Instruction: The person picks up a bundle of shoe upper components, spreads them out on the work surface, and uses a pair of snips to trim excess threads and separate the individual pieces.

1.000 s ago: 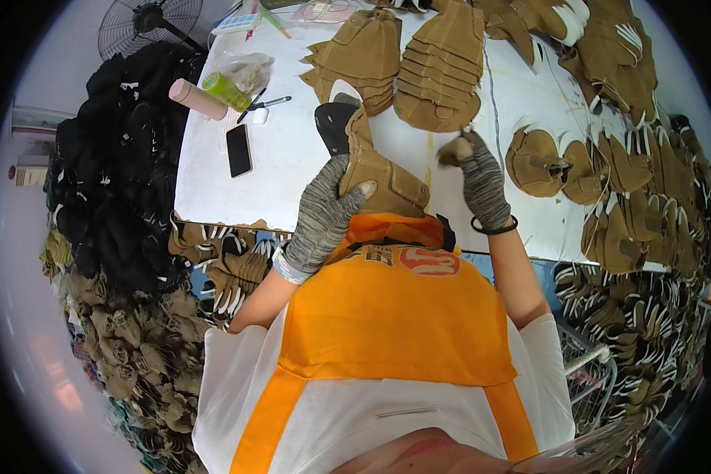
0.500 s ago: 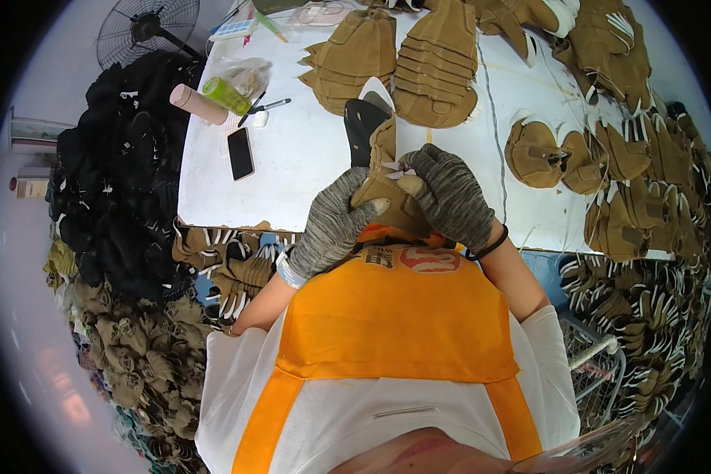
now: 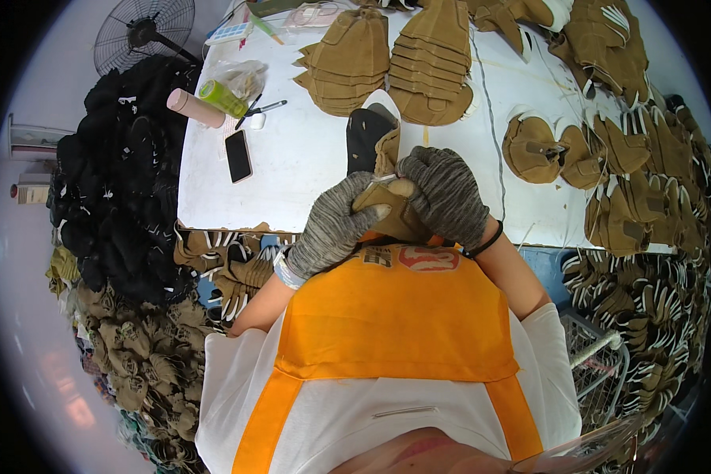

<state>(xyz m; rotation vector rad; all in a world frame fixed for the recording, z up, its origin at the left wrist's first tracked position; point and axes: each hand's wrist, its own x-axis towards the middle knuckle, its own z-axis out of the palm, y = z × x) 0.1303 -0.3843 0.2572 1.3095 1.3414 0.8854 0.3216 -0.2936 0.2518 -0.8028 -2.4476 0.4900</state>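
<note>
Brown shoe upper [image 3: 396, 216]: centre of frame, between both hands, at near edge of white bench [image 3: 292, 178]. Long axis runs roughly up-down the frame, black-lined end upward. Left hand [image 3: 333, 221] grips its left side; right hand [image 3: 449, 194] pinches its right edge. Both touching; neither nearer.
</note>
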